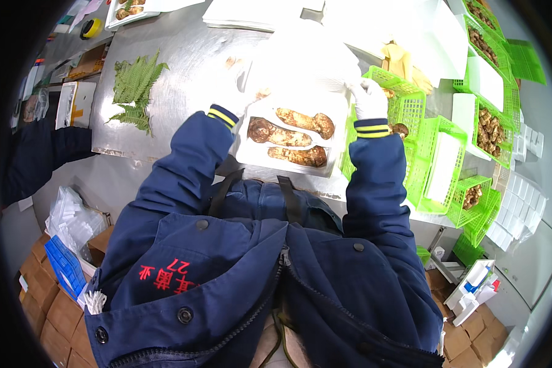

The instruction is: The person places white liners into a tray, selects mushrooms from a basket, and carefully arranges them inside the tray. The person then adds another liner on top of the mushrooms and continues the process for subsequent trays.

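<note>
Three large brown-and-cream mushrooms, matsutake by their look, lie side by side in a white foam tray (283, 165) at the steel table's near edge. The upper mushroom (303, 122) and the lower mushroom (299, 156) have their caps to the right; the middle mushroom (276, 133) has its cap to the left. My right hand (370, 99), in a white glove, pinches the edge of a white sheet (303, 60) at the tray's far right corner. Glare washes out my gloved left hand (239, 92) at the tray's far left; its grip is unclear.
Green fern fronds (135, 87) lie on the steel table (184, 60) at left. Green plastic baskets (441, 161), some holding mushrooms, crowd the right side. Yellow gloves (398, 62) lie behind them. Another person's dark sleeve (69, 149) reaches the table's left edge. Cardboard boxes (64, 317) stand below.
</note>
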The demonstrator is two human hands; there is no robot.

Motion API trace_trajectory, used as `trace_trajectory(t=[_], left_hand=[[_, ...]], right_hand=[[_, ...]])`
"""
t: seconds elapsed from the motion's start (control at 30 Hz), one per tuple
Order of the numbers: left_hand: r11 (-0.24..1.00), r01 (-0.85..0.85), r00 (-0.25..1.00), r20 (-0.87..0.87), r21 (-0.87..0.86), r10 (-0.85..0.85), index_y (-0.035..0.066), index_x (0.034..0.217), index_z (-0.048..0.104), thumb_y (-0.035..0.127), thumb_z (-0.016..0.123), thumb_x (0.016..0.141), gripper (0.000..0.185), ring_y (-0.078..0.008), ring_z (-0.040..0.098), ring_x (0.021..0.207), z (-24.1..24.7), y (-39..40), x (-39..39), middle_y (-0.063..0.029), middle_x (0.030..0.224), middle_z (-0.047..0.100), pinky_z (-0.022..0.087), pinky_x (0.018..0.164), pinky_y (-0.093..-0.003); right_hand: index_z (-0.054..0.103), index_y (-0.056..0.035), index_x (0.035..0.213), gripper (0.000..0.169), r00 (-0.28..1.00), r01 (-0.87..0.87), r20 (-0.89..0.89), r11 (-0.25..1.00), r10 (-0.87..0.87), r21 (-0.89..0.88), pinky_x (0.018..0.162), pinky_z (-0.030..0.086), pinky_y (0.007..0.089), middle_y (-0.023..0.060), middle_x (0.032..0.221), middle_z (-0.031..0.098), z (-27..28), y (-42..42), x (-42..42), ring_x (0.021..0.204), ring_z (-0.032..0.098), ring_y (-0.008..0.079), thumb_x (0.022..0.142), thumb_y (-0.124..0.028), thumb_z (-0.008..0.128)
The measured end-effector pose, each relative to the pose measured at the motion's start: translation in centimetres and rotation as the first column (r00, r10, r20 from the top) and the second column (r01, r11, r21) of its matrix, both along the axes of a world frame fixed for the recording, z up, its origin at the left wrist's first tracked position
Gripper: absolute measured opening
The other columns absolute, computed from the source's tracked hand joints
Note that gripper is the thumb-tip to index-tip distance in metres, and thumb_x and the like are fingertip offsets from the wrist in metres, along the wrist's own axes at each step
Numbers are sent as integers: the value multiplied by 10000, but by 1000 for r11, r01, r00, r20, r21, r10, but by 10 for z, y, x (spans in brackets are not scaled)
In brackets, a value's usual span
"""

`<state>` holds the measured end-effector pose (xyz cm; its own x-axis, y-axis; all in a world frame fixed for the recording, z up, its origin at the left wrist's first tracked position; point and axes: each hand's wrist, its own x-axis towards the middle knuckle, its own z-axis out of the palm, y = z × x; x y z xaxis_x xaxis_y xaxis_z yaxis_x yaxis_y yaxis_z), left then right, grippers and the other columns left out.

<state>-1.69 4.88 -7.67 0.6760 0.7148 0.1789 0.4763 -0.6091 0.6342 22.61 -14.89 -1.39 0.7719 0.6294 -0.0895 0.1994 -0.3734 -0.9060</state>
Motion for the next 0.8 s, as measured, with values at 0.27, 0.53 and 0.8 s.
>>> trace_trajectory(t=[0.27,0.53,0.8], left_hand=[[730,133,973,227,-670,32,-54,1396,361,289,789,773,830,-274,483,1238,-13,-8,-1,-251,1408,401,453,981,-370],[548,171,947,290,-819,138,-97,1422,263,214,733,837,812,-274,564,1134,1,-30,-15,-251,1316,494,465,983,-327],[996,74,797,-604,58,-24,53,1291,552,252,685,837,513,-300,323,1352,78,-62,3,-182,1376,470,270,1117,-439]], right_hand=[[630,11,1077,378,972,-209,-86,971,220,118,860,484,296,104,1073,650,-23,-33,-12,1011,605,178,824,-257,711],[580,16,1194,470,974,-217,69,976,217,-14,865,487,338,155,1191,597,-64,-41,-24,1021,613,252,848,-287,674],[706,-168,966,315,879,59,352,658,323,-751,809,526,409,109,975,685,-22,-4,-32,915,660,327,743,-385,657]])
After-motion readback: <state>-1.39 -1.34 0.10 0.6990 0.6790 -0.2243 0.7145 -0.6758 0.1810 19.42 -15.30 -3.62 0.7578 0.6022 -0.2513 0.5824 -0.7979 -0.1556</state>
